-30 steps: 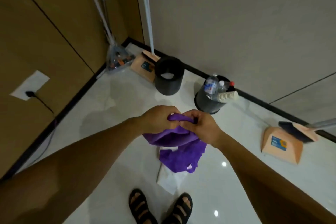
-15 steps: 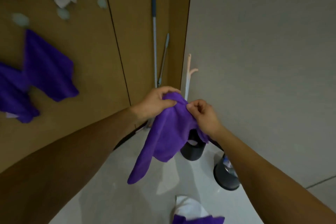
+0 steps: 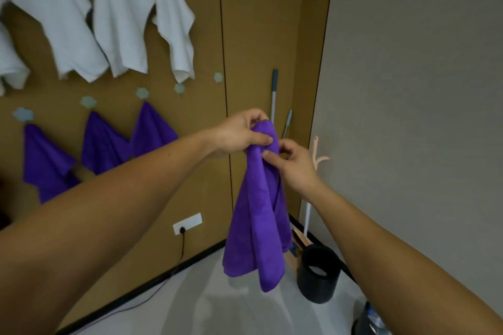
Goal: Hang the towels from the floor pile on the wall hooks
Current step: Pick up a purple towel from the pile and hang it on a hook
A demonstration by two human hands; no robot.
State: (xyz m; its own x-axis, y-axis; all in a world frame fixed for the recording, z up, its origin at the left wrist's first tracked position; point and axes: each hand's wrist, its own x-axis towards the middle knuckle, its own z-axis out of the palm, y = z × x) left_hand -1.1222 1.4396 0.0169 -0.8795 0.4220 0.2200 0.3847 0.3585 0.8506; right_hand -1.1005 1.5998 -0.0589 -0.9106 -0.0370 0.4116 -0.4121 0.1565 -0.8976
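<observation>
Brown panelled wall (image 3: 258, 35) was seen to fill the left of the view, meeting a plain grey wall at a corner. The upper hooks were occupied by white terry towels (image 3: 122, 22), and three lower hooks by hung purple microfibre towels (image 3: 103, 141). Two pale star-shaped hooks (image 3: 179, 88) to the right of the lower row were seen bare.

A further purple microfibre towel (image 3: 258, 226) was held in mid-air before the corner, well clear of the floor, with its length hanging straight down. Its top fold was pinched between the thumb and curled fingers of the left hand (image 3: 239, 133). The cloth just below was pinched between the thumb and forefinger of the right hand (image 3: 294, 163). This two-handed hold was judged to gather the top into a narrow bunch, so that it could be seated on a hook. The bare hooks were judged the likely destination.

The floor pile was not in view. Part of a long grey mop handle (image 3: 273, 95) was hidden behind the hands. Whether a hanging loop was fitted to the held towel could not be determined, and the prongs of the hooks were too small to make out.
</observation>
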